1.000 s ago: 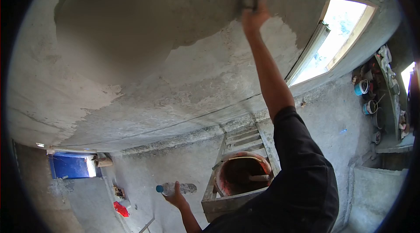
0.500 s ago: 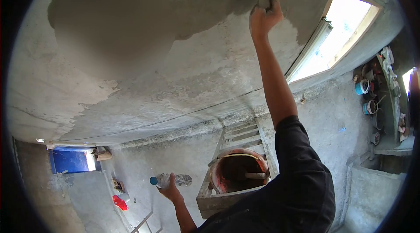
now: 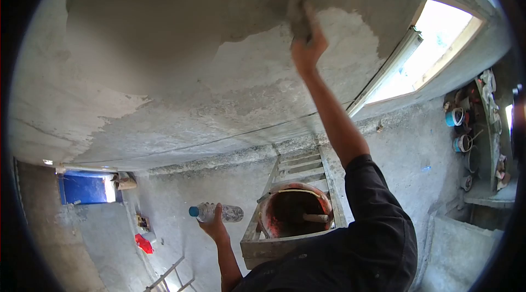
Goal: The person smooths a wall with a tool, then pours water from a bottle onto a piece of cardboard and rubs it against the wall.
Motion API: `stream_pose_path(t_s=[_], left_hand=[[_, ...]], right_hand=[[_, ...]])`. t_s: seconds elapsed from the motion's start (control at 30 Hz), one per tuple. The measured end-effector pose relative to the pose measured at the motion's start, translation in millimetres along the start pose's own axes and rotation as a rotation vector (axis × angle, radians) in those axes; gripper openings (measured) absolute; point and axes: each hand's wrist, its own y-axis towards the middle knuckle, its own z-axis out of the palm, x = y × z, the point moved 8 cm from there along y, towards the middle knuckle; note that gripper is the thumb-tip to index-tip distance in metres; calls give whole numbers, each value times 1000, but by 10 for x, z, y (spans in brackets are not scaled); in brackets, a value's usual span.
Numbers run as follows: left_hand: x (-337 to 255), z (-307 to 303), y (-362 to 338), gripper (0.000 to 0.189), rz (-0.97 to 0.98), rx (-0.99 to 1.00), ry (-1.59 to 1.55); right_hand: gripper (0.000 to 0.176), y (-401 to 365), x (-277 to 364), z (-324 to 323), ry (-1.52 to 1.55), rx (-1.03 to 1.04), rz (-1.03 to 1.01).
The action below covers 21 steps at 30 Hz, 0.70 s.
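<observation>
My right hand (image 3: 307, 48) is raised to the ceiling and grips a grey plastering float (image 3: 298, 18), pressed flat against the wet plaster (image 3: 181, 23). The float sits at the edge where dark fresh plaster meets the paler, rough ceiling (image 3: 230, 105). My left hand (image 3: 213, 227) is held low and grips a clear plastic water bottle (image 3: 222, 213) with a blue cap, lying sideways. A black sleeve covers my right upper arm.
An orange-rimmed bucket (image 3: 323, 199) with a tool handle inside rests on a wooden ladder frame (image 3: 298, 163). A bright window (image 3: 433, 50) is at the right. Paint cans (image 3: 455, 117) stand on a shelf at far right. A blue panel (image 3: 82, 189) and red object (image 3: 144, 244) are at lower left.
My right hand has swept the float left and lower across the ceiling, from near the window to the plaster's edge. The left hand with the bottle has barely shifted.
</observation>
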Motion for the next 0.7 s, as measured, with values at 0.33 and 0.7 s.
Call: stream_pose_path(t_s=[0.33,0.7], left_hand=[[67,-62,1,56,11,28,-2],[100,-108,58,60,19,19,10]], right_hand=[[68,-291,77,765,-307,322,-465],[65,192,412,372,-213,-62,-402]])
